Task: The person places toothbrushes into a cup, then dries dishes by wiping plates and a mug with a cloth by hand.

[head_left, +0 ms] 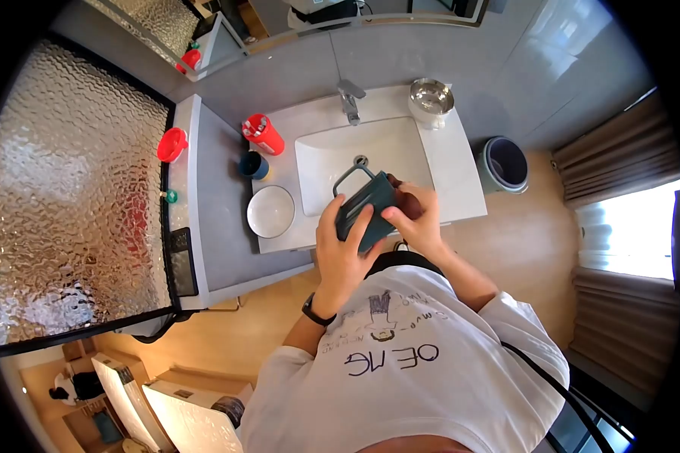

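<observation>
A dark green mug (366,215) is held tilted over the front part of the white sink (325,162), its handle toward the faucet. My left hand (342,245) wraps round the mug's left and lower side, fingers spread over its wall. At the mug's right end, my right hand (419,219) is closed on a dark reddish-brown thing (408,202) that I cannot make out, pressed against the mug. Part of that thing is hidden by the fingers.
Left of the sink stand a red cup with small items (264,136), a dark blue cup (253,165) and a white bowl (271,212). The faucet (350,102) is behind the basin, a silver bowl (431,102) at the back right. A bin (504,166) stands on the floor.
</observation>
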Demonstrator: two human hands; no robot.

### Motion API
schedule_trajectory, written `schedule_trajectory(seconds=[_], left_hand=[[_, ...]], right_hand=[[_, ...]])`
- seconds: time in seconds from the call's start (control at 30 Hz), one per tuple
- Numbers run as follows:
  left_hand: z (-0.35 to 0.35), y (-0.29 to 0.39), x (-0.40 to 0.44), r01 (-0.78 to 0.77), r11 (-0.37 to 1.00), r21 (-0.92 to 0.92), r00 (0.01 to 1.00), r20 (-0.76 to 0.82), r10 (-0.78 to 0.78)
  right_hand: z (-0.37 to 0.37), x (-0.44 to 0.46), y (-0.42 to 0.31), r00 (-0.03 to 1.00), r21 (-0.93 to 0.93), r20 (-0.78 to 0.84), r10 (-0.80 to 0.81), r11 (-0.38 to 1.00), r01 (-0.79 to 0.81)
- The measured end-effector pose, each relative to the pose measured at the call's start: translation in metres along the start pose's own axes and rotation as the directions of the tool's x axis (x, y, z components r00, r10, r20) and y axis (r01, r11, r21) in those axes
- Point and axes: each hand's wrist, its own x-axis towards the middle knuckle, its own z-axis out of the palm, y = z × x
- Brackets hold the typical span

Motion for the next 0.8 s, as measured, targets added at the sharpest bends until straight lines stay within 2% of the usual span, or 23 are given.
schedule_trajectory(seconds=[0.03, 0.07, 0.1, 0.13, 0.17, 0.2, 0.23, 0.27, 0.3, 0.37, 0.4, 0.43, 0.47, 0.5, 0.53, 0.57, 0.63, 0.67, 0.73, 0.8], left_hand=[[-0.003, 0.001, 0.001, -0.007, 0.998, -0.063, 0.999, -0.044, 0.004], [-0.005, 0.004, 0.001, -0.003, 0.998, -0.063, 0.999, -0.043, 0.001], [-0.006, 0.006, 0.000, 0.165, 0.859, -0.485, 0.977, -0.039, -0.210], [-0.007, 0.007, -0.001, 0.272, 0.525, -0.806, 0.918, 0.054, -0.392], [-0.009, 0.000, -0.005, 0.277, 0.524, -0.805, 0.917, 0.059, -0.394], [-0.016, -0.009, -0.004, 0.502, 0.056, -0.863, 0.832, 0.464, -0.304], [-0.020, -0.015, -0.004, 0.678, -0.376, -0.632, 0.674, 0.738, -0.026], [-0.023, -0.012, -0.006, 0.702, -0.367, -0.611, 0.653, 0.757, -0.012], [-0.021, -0.012, -0.007, 0.701, -0.367, -0.611, 0.653, 0.757, -0.014], [-0.014, -0.011, -0.012, 0.690, -0.352, -0.633, 0.611, 0.769, -0.188], [-0.009, -0.009, -0.013, 0.687, -0.353, -0.635, 0.611, 0.768, -0.191], [-0.003, -0.006, -0.014, 0.615, 0.096, -0.783, 0.768, 0.566, -0.300], [0.001, -0.004, -0.013, 0.430, 0.533, -0.729, 0.902, 0.325, -0.283], [0.000, -0.001, -0.009, 0.432, 0.533, -0.728, 0.901, 0.325, -0.287], [-0.003, 0.004, -0.003, 0.246, 0.794, -0.555, 0.969, 0.164, -0.186], [-0.004, 0.007, 0.002, 0.039, 0.953, -0.299, 0.999, 0.038, -0.029], [-0.003, 0.008, 0.001, 0.022, 0.967, -0.255, 0.999, 0.044, -0.011], [-0.001, 0.006, -0.001, 0.046, 0.946, -0.320, 0.999, -0.009, -0.051], [-0.001, 0.002, -0.004, 0.068, 0.922, -0.382, 0.994, -0.055, -0.096], [-0.007, -0.005, -0.003, 0.149, 0.829, -0.538, 0.982, -0.020, -0.189]], right_hand=[[0.001, -0.001, 0.003, 0.998, 0.121, -0.062, -0.012, 0.992, 0.019], [0.000, -0.001, 0.005, 0.998, 0.121, -0.060, -0.009, 0.992, 0.016], [-0.001, -0.002, 0.006, 0.995, 0.176, -0.092, -0.032, 0.983, 0.048], [-0.002, -0.002, 0.007, 0.990, 0.228, -0.128, -0.053, 0.970, 0.081], [-0.006, 0.000, 0.006, 0.991, 0.229, -0.129, -0.047, 0.971, 0.076], [-0.012, 0.004, 0.004, 0.982, 0.144, 0.001, -0.190, 0.972, 0.188], [-0.015, 0.007, 0.001, 0.938, 0.076, 0.143, -0.317, 0.948, 0.309], [-0.013, 0.007, 0.000, 0.915, 0.061, 0.139, -0.379, 0.925, 0.374], [-0.013, 0.006, 0.000, 0.915, 0.063, 0.140, -0.378, 0.926, 0.373], [-0.018, 0.005, 0.003, 0.938, 0.064, 0.153, -0.311, 0.950, 0.305], [-0.019, 0.006, 0.007, 0.941, 0.100, 0.153, -0.301, 0.952, 0.288], [-0.018, 0.005, 0.010, 0.941, 0.102, 0.155, -0.301, 0.952, 0.288], [-0.017, 0.002, 0.012, 0.984, 0.126, 0.065, -0.165, 0.980, 0.156], [-0.016, 0.000, 0.012, 1.000, 0.162, -0.022, -0.018, 0.987, 0.021], [-0.015, -0.001, 0.010, 0.986, 0.207, -0.103, 0.132, 0.972, -0.109], [-0.014, 0.000, 0.008, 0.975, 0.235, -0.151, 0.163, 0.964, -0.124], [-0.016, 0.004, 0.004, 0.958, 0.291, -0.155, 0.242, 0.938, -0.190], [-0.016, 0.007, 0.001, 0.958, 0.293, -0.151, 0.242, 0.937, -0.190], [-0.016, 0.018, -0.007, 0.915, 0.529, -0.145, 0.376, 0.811, -0.250], [-0.030, 0.027, -0.005, 0.893, 0.640, -0.102, 0.438, 0.716, -0.278]])
